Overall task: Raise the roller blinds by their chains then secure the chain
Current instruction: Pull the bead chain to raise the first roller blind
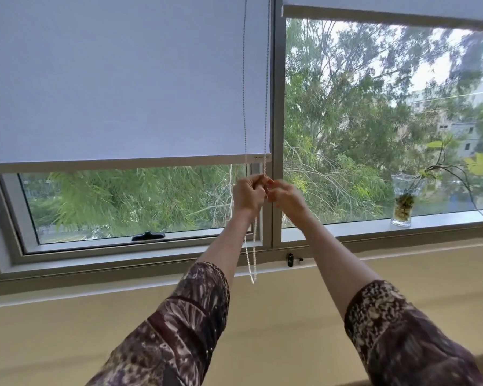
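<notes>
A pale roller blind (117, 79) covers most of the left window, its bottom bar just above the lower pane. The right blind (388, 9) sits rolled up near the top of its window. A white bead chain (267, 93) hangs down the left blind's right edge, and its loop (252, 263) dangles below my hands to the sill. My left hand (247, 194) is closed around the chain just under the blind's bar. My right hand (286, 196) is next to it, fingers pinched at the chain; it is blurred.
A grey window mullion (278, 121) stands right behind the hands. A small black clip (290, 259) sits on the sill below. A black window handle (148, 235) is at the lower left pane. A glass vase with a trailing plant (403, 201) stands on the right sill.
</notes>
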Available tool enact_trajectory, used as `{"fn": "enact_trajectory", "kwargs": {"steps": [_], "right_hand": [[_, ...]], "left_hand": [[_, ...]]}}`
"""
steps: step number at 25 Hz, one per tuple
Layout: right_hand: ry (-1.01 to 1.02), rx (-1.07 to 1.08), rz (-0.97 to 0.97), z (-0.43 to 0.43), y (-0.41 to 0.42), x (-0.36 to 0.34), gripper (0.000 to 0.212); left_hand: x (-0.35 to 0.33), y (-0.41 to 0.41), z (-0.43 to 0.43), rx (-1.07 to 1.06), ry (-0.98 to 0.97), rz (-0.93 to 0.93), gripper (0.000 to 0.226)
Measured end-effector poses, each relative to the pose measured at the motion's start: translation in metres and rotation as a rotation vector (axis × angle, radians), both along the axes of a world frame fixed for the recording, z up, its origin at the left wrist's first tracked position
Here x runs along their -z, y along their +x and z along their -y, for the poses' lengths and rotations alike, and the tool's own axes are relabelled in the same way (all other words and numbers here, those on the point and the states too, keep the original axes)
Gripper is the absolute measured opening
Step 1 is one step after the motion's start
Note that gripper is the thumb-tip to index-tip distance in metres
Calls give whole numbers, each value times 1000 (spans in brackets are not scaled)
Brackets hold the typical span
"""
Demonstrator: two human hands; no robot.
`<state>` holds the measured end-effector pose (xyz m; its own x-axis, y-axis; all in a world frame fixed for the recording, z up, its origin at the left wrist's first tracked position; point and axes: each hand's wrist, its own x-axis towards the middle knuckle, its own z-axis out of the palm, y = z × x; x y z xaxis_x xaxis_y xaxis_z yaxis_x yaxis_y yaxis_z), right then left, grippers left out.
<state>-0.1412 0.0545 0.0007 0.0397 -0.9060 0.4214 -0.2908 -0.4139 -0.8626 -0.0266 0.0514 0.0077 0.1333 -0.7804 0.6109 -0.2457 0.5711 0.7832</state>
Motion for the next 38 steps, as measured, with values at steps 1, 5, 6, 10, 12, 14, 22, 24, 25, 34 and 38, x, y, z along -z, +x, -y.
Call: {"fn": "enact_trajectory", "kwargs": {"steps": [1,5,6,10,12,14,22,24,25,34,38], "right_hand": [[-29,-25,101,-2,3,-18,26],[-120,-41,299,-11,21,-79,28],[-136,-34,327,-12,23,-89,28],[-218,94,304,-6,31,-94,27],[-272,119,274,-5,38,-84,32],[-290,151,212,-9,43,-74,31],[-248,141,62,-11,32,-29,21],[-204,157,15,-10,30,-12,22],[-191,166,-7,-10,30,-3,23],[-143,195,-214,-19,22,55,30],[-116,210,-312,-23,13,72,31]], "left_hand": [[8,-1,-1,-5,0,7,17],[44,-7,-6,9,40,31,18],[53,-7,-9,19,44,46,19],[72,-2,-13,58,61,132,21],[67,5,-10,133,158,161,19],[57,13,-9,213,291,191,19],[-37,24,-15,230,215,-37,37],[-64,16,-18,247,166,-74,36],[-76,11,-20,256,147,-78,33],[-151,-18,-15,200,45,-178,28],[-125,-21,-5,57,6,-248,22]]}}
